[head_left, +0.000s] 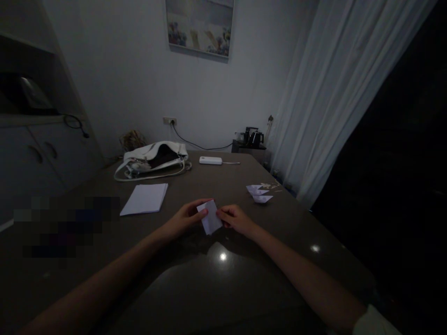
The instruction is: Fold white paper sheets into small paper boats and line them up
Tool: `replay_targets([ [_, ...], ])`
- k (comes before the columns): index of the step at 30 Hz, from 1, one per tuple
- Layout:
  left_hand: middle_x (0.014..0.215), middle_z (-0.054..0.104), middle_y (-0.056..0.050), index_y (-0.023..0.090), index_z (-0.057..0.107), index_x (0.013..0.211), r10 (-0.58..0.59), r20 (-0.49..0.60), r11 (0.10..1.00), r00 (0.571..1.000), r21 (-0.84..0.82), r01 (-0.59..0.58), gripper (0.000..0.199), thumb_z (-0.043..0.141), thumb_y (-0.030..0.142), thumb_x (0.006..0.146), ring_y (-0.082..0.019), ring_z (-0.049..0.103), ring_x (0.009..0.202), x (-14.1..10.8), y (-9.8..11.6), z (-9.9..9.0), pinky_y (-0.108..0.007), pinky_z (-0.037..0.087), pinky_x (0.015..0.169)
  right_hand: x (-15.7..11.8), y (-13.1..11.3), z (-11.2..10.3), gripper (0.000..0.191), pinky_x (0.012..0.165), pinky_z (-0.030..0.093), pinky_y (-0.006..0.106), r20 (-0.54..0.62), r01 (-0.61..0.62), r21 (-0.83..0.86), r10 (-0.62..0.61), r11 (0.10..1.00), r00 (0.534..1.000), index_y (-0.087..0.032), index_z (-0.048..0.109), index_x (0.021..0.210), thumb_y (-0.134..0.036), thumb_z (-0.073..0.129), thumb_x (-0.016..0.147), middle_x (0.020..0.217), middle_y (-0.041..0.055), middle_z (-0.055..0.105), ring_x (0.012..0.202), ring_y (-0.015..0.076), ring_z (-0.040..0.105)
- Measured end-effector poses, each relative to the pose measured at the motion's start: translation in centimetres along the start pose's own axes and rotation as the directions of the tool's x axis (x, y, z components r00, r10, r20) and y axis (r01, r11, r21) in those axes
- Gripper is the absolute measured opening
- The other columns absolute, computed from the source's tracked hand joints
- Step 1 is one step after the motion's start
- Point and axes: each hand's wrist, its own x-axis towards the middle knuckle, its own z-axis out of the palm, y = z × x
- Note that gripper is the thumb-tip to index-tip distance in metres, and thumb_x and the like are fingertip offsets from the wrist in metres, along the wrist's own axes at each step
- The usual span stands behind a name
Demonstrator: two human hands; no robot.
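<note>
A small folded sheet of white paper point(211, 220) is held up between my two hands, just above the dark table. My left hand point(188, 215) grips its left side, thumb across the front and fingers behind. At the right edge, my right hand point(236, 218) pinches the paper between thumb and curled fingers. Further right on the table lie folded paper boats point(261, 198), close together. A stack of white paper point(145, 197) rests to the left, beyond my left forearm.
A white handbag point(157, 158) lies at the table's back left. Near the back middle is a white power bank point(210, 160) with a short cable. Small scraps point(270, 185) lie by the right edge, beside the curtain point(324, 93). A black kettle point(256, 138) stands behind the table.
</note>
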Motion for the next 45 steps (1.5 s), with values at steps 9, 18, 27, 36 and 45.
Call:
replay_targets([
  [9,0.098,0.063,-0.009,0.015,0.056,0.108,0.015,-0.097,0.990,0.995,0.138,-0.001,0.049,0.068,0.042,0.069,-0.020,0.060,0.081,0.0,-0.1,0.3,-0.027,0.046,0.067,0.1,0.1,0.4,0.040,0.043,0.031,0.019,0.012,0.013,-0.031,-0.013,0.999,1.000,-0.014,0.056,0.077,-0.053,0.053,0.077,0.059,-0.0026,0.049,0.045,0.0065,0.042],
  [18,0.093,0.063,-0.006,0.014,0.059,0.097,0.012,-0.094,0.923,0.996,0.385,0.025,0.039,0.062,0.043,0.071,-0.022,0.058,0.084,0.4,-0.7,0.0,-0.030,0.046,0.071,-0.8,-1.2,0.7,0.030,0.052,0.036,0.019,0.006,0.118,-0.060,-0.118,0.991,0.993,-0.015,0.052,0.082,-0.045,0.057,0.078,0.068,-0.0023,0.049,0.058,0.0082,0.047],
  [27,0.075,0.065,-0.005,0.011,0.062,0.097,-0.058,-0.203,0.853,0.977,0.499,0.154,0.046,0.067,0.041,0.063,-0.020,0.060,0.069,0.9,-1.7,-2.2,-0.027,0.044,0.057,0.3,1.0,-0.3,0.028,0.050,0.038,0.020,-0.144,-0.043,-0.054,0.034,0.998,0.989,-0.018,0.042,0.098,-0.020,0.057,0.075,0.069,-0.0018,0.057,0.056,0.0106,0.053],
  [36,0.066,0.063,-0.003,0.015,0.068,0.084,0.093,-0.194,0.609,0.976,0.787,0.099,0.029,0.064,0.036,0.066,-0.018,0.057,0.061,0.2,-1.0,-1.9,-0.025,0.040,0.055,-0.7,-0.1,-0.4,0.029,0.081,0.038,0.030,-0.052,0.145,-0.710,-0.256,0.689,0.965,-0.022,0.062,0.099,-0.015,0.064,0.071,0.099,0.0043,0.052,0.094,0.0165,0.050],
  [45,0.078,0.065,-0.005,0.014,0.064,0.096,0.149,-0.111,0.649,0.983,0.761,-0.013,0.032,0.064,0.029,0.068,-0.018,0.059,0.068,0.0,-0.8,-1.1,-0.025,0.044,0.061,-0.9,-0.3,-0.1,0.028,0.081,0.037,0.031,0.072,0.176,-0.774,-0.191,0.608,0.979,-0.022,0.063,0.107,-0.016,0.052,0.082,0.096,0.0066,0.056,0.092,0.0169,0.050],
])
